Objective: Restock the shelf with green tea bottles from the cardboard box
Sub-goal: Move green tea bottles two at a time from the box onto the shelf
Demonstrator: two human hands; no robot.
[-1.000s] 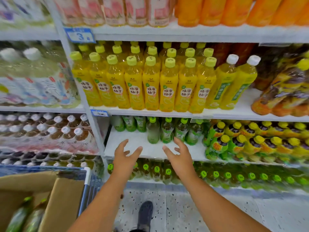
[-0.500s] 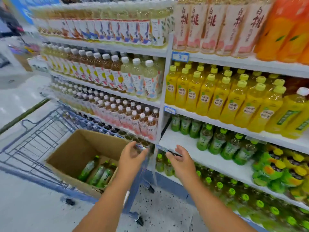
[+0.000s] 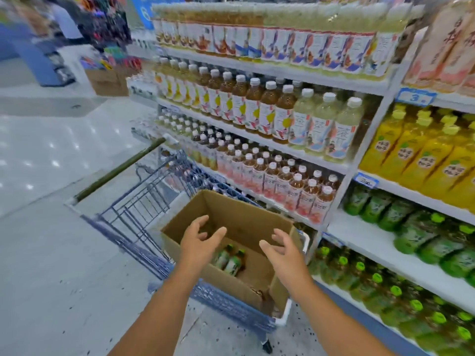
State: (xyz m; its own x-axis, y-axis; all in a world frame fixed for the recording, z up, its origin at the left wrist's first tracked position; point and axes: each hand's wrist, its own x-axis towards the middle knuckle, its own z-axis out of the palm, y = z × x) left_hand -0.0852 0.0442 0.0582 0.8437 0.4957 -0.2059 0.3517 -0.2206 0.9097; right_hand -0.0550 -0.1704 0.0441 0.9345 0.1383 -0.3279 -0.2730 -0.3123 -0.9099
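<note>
The step in hand looked to be the reach for fresh stock: both hands hung over the open cardboard box [image 3: 232, 222], which sat in the blue shopping cart [image 3: 144, 227]. The left hand [image 3: 199, 240] was above the box's near-left wall, fingers spread and loosely bent, holding nothing. The right hand [image 3: 284, 249] hovered over the box's right side, palm turned inward, fingers apart, also empty. A few green tea bottles [image 3: 230, 259] lay on the box floor, below and between the hands. The next move probably called for lowering both hands into the box and closing on bottles. The half-bare white shelf [image 3: 359, 233] stood right of the box.
</note>
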